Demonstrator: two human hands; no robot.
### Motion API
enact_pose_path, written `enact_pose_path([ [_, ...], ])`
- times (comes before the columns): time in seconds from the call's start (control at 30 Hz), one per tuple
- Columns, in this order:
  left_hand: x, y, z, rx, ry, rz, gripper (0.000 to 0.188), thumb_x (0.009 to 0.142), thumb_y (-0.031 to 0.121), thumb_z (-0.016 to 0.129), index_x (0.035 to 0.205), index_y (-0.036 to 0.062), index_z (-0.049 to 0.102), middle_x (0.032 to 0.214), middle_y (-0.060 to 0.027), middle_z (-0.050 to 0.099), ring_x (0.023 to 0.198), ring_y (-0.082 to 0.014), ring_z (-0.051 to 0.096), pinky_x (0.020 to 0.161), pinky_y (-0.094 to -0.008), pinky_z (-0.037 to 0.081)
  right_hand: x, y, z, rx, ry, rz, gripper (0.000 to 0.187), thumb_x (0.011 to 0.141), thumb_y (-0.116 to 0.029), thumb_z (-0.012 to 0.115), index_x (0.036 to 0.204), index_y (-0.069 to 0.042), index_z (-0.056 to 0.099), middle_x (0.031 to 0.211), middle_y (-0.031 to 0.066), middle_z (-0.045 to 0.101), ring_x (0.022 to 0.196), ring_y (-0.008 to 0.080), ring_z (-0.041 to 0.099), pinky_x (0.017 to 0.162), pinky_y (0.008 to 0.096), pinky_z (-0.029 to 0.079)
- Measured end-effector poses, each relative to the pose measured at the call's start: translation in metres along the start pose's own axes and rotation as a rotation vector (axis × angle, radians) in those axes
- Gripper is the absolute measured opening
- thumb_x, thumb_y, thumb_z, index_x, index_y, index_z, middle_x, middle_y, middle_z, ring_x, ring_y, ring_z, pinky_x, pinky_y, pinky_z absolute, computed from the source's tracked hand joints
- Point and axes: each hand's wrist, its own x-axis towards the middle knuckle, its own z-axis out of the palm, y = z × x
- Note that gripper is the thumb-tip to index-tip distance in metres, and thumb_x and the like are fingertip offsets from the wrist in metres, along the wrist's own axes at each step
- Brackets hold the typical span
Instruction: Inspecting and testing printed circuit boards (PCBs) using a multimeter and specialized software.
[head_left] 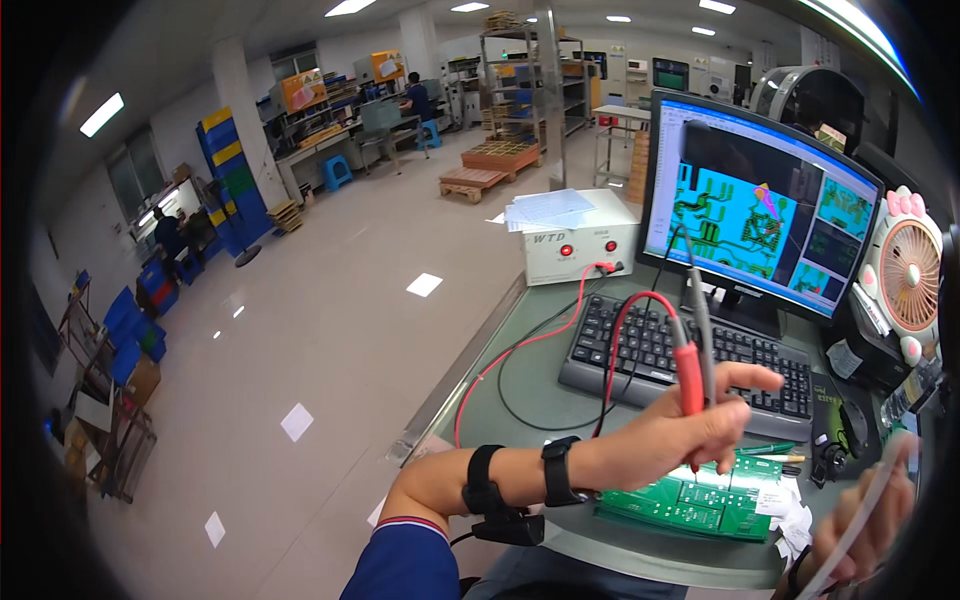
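A red test probe [689, 378] and a grey probe [707, 350] stand side by side in my left hand [690, 425], which is closed on them with one finger stretched out. The hand is over a green circuit board [690, 502], and the red probe's tip points down at it; I cannot tell whether it touches. Blurred at the lower right, my right hand [865, 520] grips a pale, narrow strip [858, 522] whose kind does not show. Crumpled white paper slips [793, 520] lie at the board's right edge.
A black keyboard [640, 345] lies behind the board, before a monitor [755, 200] showing a circuit layout. Red and black leads run from a white box [578, 250] across the green tabletop [520, 385]. A toy-like fan [908, 270] stands at right; green pens [765, 448] lie behind the board.
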Motion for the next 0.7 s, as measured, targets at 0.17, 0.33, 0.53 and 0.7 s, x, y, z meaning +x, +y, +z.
enact_pose_path([
  [0.17, -0.008, 0.002, 0.017, 0.154, -0.162, 0.037, 0.067, 0.091, 0.008, 0.058, 0.148, 0.0036, 0.023, 0.065, 0.0051, 0.042, 0.059, -0.0026, 0.039, 0.06, -0.0199, 0.036, 0.023, 0.043, 0.007, -0.221, 0.541, 0.015, 0.044, 0.102, -0.015, 0.027, 0.137, 0.011, 0.033, 0.049, -0.0036, 0.037, 0.034, 0.0058, 0.04, 0.041, 0.0267, 0.044],
  [0.33, -0.018, 0.0, 0.016, 0.269, -0.165, 0.215, 0.052, 0.091, 0.008, 0.059, 0.139, 0.0049, 0.039, 0.069, 0.0043, 0.046, 0.063, -0.002, 0.041, 0.057, -0.0214, 0.033, 0.027, 0.05, -0.014, -0.234, 0.437, 0.082, 0.04, 0.101, -0.014, 0.03, 0.132, 0.012, 0.037, 0.048, -0.0039, 0.037, 0.035, 0.0049, 0.041, 0.041, 0.026, 0.045],
  [0.53, -0.025, 0.007, 0.027, 0.213, -0.134, 0.367, 0.044, 0.101, 0.037, 0.043, 0.077, 0.0028, 0.058, 0.07, -0.0035, 0.047, 0.059, -0.011, 0.043, 0.052, -0.0253, 0.034, 0.016, 0.043, -0.007, -0.077, 0.444, 0.099, 0.029, 0.102, -0.016, 0.022, 0.082, -0.004, 0.04, 0.045, -0.0001, 0.038, 0.032, 0.0138, 0.039, 0.049, 0.0357, 0.046],
  [0.7, -0.034, 0.015, 0.027, -0.008, -0.156, 0.216, 0.05, 0.103, 0.034, 0.036, 0.061, 0.0076, 0.035, 0.06, -0.0038, 0.044, 0.052, -0.0122, 0.038, 0.048, -0.0277, 0.03, -0.003, 0.032, -0.035, -0.278, -0.052, 0.052, 0.033, 0.103, -0.028, 0.028, 0.085, -0.004, 0.043, 0.055, 0.0068, 0.044, 0.045, 0.0198, 0.048, 0.057, 0.0402, 0.047],
])
